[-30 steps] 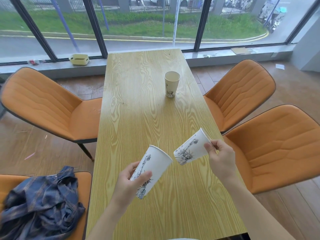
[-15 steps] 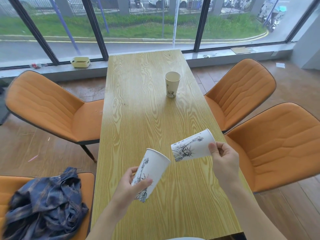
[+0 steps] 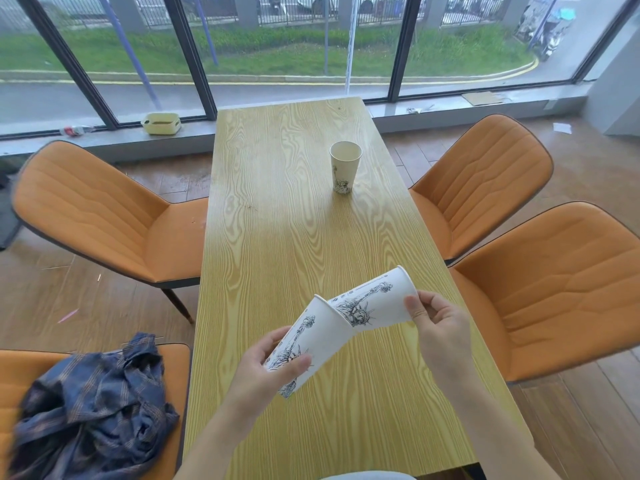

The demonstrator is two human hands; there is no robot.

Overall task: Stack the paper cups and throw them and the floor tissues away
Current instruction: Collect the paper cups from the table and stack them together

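Observation:
My left hand (image 3: 268,370) grips a white paper cup with a black statue print (image 3: 313,337), its mouth tilted up to the right. My right hand (image 3: 438,325) holds a second printed cup (image 3: 375,303) by its rim end, lying sideways, and its base is just inside the mouth of the left cup. A third cup (image 3: 344,171) stands upright farther along the wooden table (image 3: 277,220), right of centre. A white scrap, maybe a tissue (image 3: 561,128), lies on the floor at the far right.
Orange chairs flank the table: one at left (image 3: 97,216), two at right (image 3: 485,181), (image 3: 568,285). A blue plaid garment (image 3: 93,407) is heaped on the near left chair. A yellow box (image 3: 161,123) sits on the window ledge.
My right hand has swung its cup down and left, so its base has entered the mouth of the cup in my left hand. The left cup has risen slightly.

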